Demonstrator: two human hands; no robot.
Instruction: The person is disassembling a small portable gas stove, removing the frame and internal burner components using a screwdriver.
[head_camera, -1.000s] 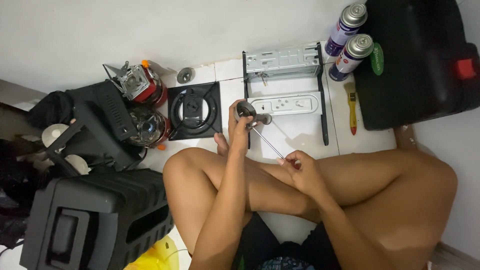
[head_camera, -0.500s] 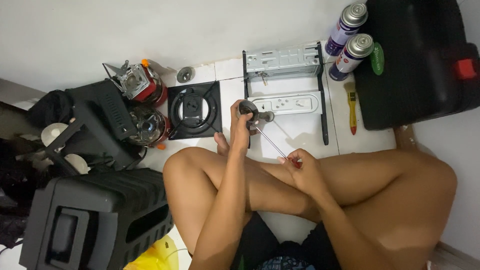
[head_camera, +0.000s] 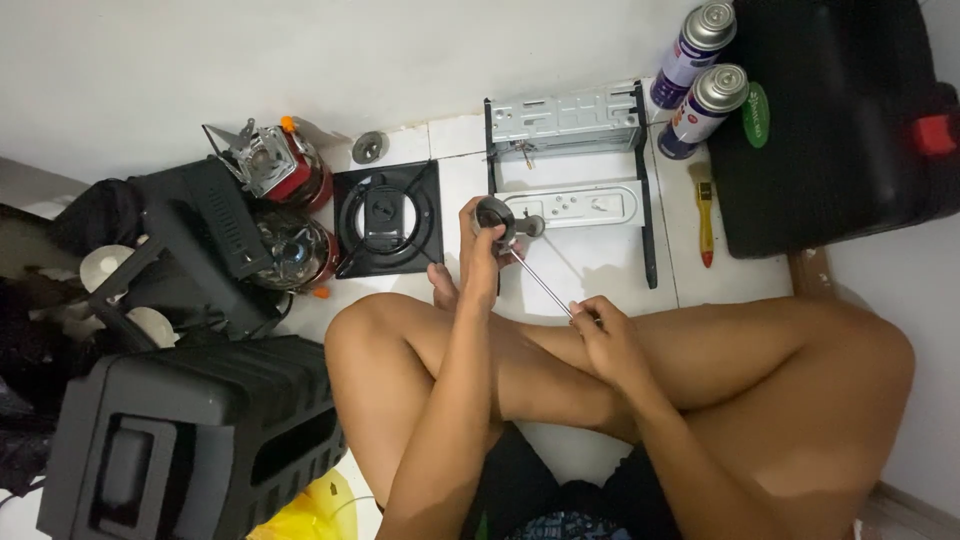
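the left hand (head_camera: 482, 262) is gripping a round metal part (head_camera: 496, 214). the right hand (head_camera: 603, 335) is pinching a thin rod (head_camera: 541, 283). the rod might be slipping out if the part is wobbling.

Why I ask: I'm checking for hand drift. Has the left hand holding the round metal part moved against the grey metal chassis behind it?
No. The left hand keeps the round metal part just below the grey metal chassis, as before.
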